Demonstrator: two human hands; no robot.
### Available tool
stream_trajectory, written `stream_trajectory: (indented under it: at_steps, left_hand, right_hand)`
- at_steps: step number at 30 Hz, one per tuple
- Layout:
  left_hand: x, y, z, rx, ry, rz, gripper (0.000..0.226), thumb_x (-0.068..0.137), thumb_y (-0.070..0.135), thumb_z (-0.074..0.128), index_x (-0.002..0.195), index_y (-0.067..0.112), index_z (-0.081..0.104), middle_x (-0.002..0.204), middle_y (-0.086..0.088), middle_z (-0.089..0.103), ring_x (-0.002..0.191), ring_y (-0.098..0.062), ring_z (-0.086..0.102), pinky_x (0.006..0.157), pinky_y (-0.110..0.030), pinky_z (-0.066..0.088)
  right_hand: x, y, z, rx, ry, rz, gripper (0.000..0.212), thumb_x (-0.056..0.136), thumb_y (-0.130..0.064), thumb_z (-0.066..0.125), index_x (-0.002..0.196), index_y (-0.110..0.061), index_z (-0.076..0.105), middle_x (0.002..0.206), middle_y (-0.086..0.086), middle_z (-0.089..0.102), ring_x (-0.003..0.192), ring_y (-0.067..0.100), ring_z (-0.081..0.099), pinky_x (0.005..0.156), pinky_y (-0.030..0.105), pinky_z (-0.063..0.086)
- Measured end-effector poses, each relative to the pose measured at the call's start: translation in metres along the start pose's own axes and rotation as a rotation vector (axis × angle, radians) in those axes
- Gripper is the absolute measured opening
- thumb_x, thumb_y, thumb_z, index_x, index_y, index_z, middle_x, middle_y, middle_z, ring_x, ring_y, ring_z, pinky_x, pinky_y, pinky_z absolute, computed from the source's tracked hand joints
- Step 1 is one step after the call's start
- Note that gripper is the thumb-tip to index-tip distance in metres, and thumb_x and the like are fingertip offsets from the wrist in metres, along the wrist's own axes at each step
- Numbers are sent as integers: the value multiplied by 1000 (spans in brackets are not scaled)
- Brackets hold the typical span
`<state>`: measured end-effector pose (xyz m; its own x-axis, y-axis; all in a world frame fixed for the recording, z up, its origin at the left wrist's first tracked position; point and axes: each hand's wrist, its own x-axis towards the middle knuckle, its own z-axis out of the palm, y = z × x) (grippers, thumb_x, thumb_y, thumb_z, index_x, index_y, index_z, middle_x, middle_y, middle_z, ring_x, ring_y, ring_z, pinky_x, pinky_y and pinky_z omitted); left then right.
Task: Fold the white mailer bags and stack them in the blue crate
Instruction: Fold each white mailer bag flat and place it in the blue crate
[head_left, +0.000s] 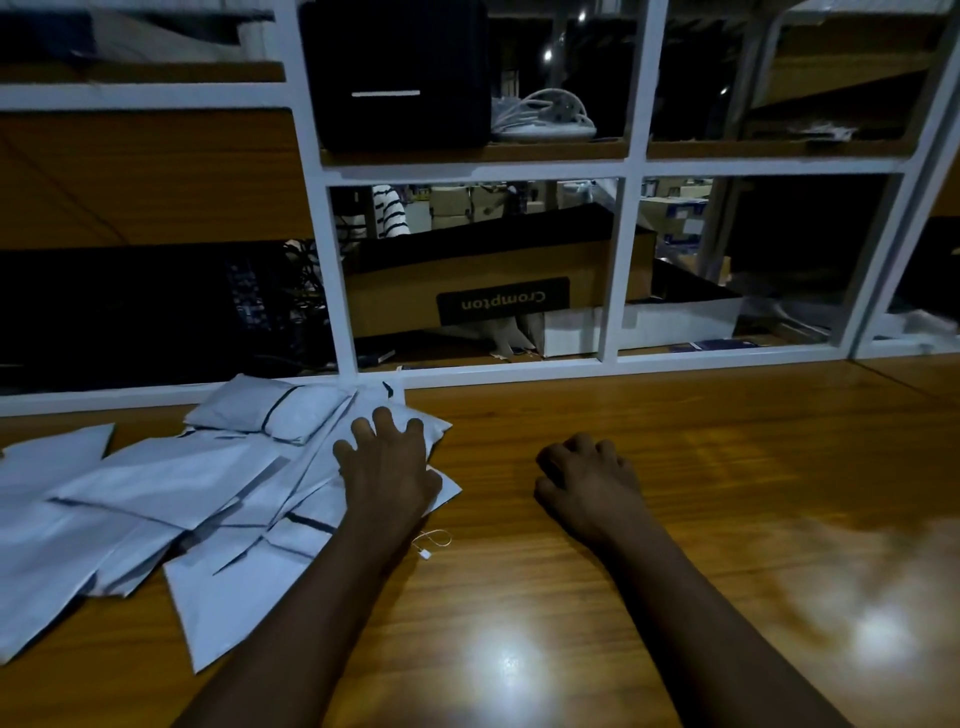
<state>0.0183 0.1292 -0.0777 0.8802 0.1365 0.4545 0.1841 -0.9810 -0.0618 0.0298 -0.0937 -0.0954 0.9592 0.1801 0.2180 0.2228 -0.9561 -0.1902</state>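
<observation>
white mailer bags (208, 499) lie in a loose, overlapping pile on the left half of the wooden table (701, 467). most are flat, with dark strips showing. one folded, puffier bag (270, 410) sits at the back of the pile. the pile runs off the left edge of view. its back edge touches the base rail of the white shelf frame (618, 270), and its near corner stops short of the table's front.

left hand (387, 467) rests on the pile's right edge, fingers spread and pressing down on the top bag, not curled round it. right hand (587, 483) is well apart from the bags, knuckles up on the wood, fingers curled in and holding nothing.

a strip of wood shows between the two hands. a wider stretch of wood runs from the right hand out to the right. a small white tag on a string (431, 545) lies just beside the left wrist.

table surface is glossy, with a bright glare spot (506, 660) near the front. room is dim. the shelf bays behind hold a cardboard box (493, 291) printed "crompton" upside down, a black device (400, 78) and a coiled white cable (545, 117).
</observation>
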Motion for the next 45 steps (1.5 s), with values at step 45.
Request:
stream_trajectory:
  at_steps: [45]
  left_hand:
    - [-24,120,1,-245,7,442,44,86,44,35,90,20,72,83,-5,68,74,-28,60,69,-40,46]
  right_hand:
    - [-12,53,-10,-299,82,50,45,95,-39,23,114,-18,58,117,9,60,100,32,57,80,38,48]
